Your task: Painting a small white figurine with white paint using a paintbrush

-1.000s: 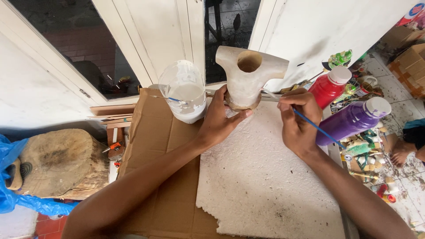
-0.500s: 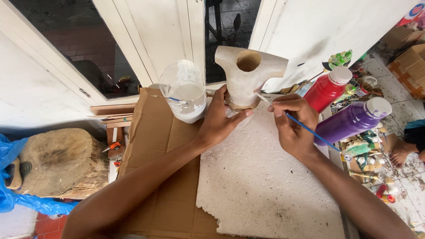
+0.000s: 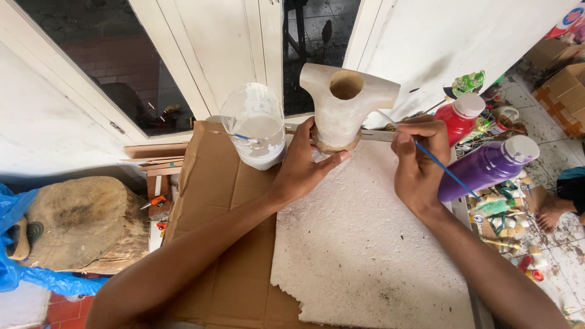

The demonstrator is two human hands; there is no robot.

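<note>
A pale, torso-shaped wooden carving [image 3: 345, 103] with a round hole at its top stands upright on a white foam slab [image 3: 365, 244]. My left hand [image 3: 308, 161] grips the carving's base from the left. My right hand [image 3: 417, 155] pinches a thin blue-handled paintbrush [image 3: 442, 167]; its tip touches the carving's right side just under the shoulder. A cut-off clear plastic bottle [image 3: 256, 128] with white paint stands left of the carving, a second small brush lying across its rim.
Brown cardboard [image 3: 225, 244] lies under the foam slab. A red paint bottle [image 3: 458, 117] and a purple one [image 3: 487, 167] stand at the right, above small painted figures on the tiled floor. A wooden stump [image 3: 79, 222] and blue plastic sit at left. Someone's bare foot [image 3: 551, 210] rests at far right.
My right hand has risen and swung the brush from near the carving's base up to its right side. My left hand and the carving have stayed put.
</note>
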